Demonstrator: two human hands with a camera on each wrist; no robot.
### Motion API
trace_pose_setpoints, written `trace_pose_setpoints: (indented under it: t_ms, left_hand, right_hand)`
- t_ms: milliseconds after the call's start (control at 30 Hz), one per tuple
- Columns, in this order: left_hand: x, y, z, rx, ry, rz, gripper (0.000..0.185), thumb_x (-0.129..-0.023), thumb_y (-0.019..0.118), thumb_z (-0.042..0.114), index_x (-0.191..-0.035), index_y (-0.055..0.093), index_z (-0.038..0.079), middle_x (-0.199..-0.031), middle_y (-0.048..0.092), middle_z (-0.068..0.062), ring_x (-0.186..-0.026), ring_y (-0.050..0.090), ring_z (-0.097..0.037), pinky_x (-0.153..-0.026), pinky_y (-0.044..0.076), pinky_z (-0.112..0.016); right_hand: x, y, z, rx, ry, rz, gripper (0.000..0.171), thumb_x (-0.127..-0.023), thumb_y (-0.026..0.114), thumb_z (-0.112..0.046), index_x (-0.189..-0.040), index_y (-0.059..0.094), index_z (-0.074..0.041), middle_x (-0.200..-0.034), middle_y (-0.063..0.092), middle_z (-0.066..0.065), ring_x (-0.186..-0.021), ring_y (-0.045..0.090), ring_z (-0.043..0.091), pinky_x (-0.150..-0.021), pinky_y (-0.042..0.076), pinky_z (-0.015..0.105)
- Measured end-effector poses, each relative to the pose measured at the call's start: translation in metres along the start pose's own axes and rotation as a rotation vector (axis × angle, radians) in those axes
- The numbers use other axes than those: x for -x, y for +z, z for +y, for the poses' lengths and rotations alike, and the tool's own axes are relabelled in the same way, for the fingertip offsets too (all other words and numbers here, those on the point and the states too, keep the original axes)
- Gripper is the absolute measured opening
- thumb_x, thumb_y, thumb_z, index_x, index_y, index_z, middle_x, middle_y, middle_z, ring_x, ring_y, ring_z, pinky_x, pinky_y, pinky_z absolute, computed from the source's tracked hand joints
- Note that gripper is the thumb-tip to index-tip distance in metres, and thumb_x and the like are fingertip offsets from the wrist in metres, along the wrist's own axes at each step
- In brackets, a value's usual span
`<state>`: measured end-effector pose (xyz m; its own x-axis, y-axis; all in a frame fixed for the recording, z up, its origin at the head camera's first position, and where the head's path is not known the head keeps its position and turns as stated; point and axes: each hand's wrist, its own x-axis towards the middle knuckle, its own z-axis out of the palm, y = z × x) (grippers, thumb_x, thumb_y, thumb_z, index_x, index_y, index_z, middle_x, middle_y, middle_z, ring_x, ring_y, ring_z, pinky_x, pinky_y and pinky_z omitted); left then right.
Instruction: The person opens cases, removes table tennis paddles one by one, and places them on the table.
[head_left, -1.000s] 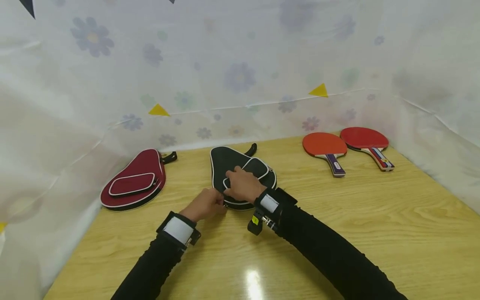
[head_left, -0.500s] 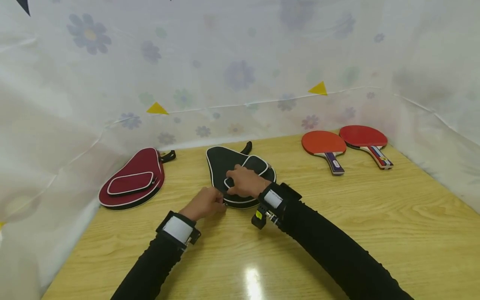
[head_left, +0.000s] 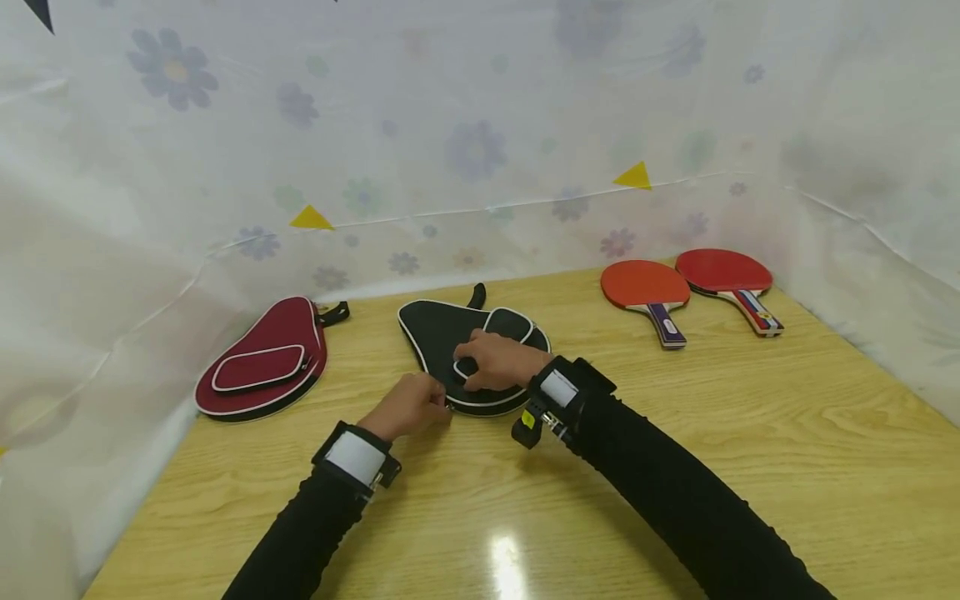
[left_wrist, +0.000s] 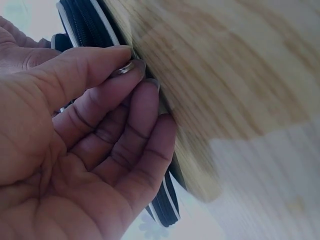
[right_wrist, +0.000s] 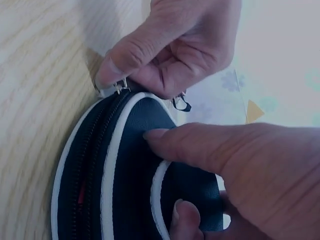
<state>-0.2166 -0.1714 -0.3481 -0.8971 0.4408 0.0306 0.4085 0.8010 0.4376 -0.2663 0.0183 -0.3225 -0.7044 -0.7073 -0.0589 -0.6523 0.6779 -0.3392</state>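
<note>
A black table tennis bat case (head_left: 438,329) with white piping lies on the table, its narrow end pointing back left. At its front left edge, my left hand (head_left: 408,407) pinches the zipper pull (left_wrist: 123,69) between thumb and forefinger. In the right wrist view, the zipper (right_wrist: 87,165) runs along the case's side with its teeth parted, and a bit of red shows in the slit. My right hand (head_left: 501,362) grips the case around its small front pocket (head_left: 510,323), thumb on the front face.
A dark red bat case (head_left: 262,358) with a black strap lies at the left. Two table tennis bats, one orange-red (head_left: 645,283) and one red (head_left: 723,268), lie at the back right, close together. A flowered white sheet (head_left: 480,150) hangs behind the table (head_left: 675,433).
The black case has turned counterclockwise, its narrow end and strap swinging left. My right hand has shifted slightly right with it, while my left hand stays at the zipper pull.
</note>
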Motion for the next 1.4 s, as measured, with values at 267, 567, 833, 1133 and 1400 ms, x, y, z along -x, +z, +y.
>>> trace_pose_setpoints:
  t_ms: [267,567,833,1133,1400]
  left_hand:
    - [0.001,-0.002,-0.027,-0.086,-0.069,0.131,0.041,-0.079,0.070,-0.007,-0.053,0.043,0.012,-0.052,0.033,0.009,-0.050,0.032,-0.008,-0.051,0.025,-0.022]
    - [-0.002,-0.010,-0.028,-0.095,-0.109,0.074,0.034,-0.083,0.075,-0.001,-0.056,0.055,0.008,-0.056,0.043,0.007,-0.053,0.041,-0.010,-0.052,0.031,-0.023]
    - [-0.003,-0.010,-0.024,-0.119,-0.160,0.034,0.035,-0.085,0.076,0.003,-0.057,0.055,0.008,-0.056,0.044,0.005,-0.054,0.043,-0.011,-0.052,0.032,-0.023]
    - [-0.002,-0.012,-0.024,-0.102,-0.191,0.027,0.040,-0.088,0.076,0.006,-0.056,0.051,0.010,-0.055,0.040,0.005,-0.053,0.039,-0.011,-0.053,0.029,-0.024]
    - [-0.003,-0.012,-0.023,-0.065,-0.205,0.036,0.039,-0.088,0.076,0.007,-0.057,0.052,0.009,-0.055,0.039,0.006,-0.054,0.039,-0.011,-0.053,0.029,-0.024]
  right_hand:
    - [0.007,-0.005,0.019,-0.087,-0.093,-0.088,0.040,-0.095,0.064,-0.008,-0.135,0.061,-0.009,-0.142,0.046,0.015,-0.117,0.053,0.027,-0.091,0.045,0.036]
    - [0.010,-0.008,0.025,-0.096,-0.105,-0.084,0.033,-0.097,0.062,-0.014,-0.130,0.064,-0.010,-0.150,0.042,0.016,-0.131,0.046,0.034,-0.105,0.038,0.045]
    - [0.017,0.010,0.004,-0.172,0.193,0.254,0.057,-0.096,0.067,-0.041,-0.142,0.056,-0.008,-0.157,0.018,0.036,-0.142,0.020,0.058,-0.108,0.027,0.069]
    - [0.014,0.015,-0.012,-0.232,0.353,0.309,0.073,-0.094,0.070,-0.036,-0.154,0.038,-0.008,-0.151,0.018,0.042,-0.127,0.034,0.061,-0.093,0.043,0.064]
    - [0.014,0.013,0.000,-0.243,0.347,0.275,0.074,-0.093,0.070,-0.031,-0.155,0.035,-0.011,-0.154,0.018,0.038,-0.133,0.031,0.058,-0.090,0.046,0.060]
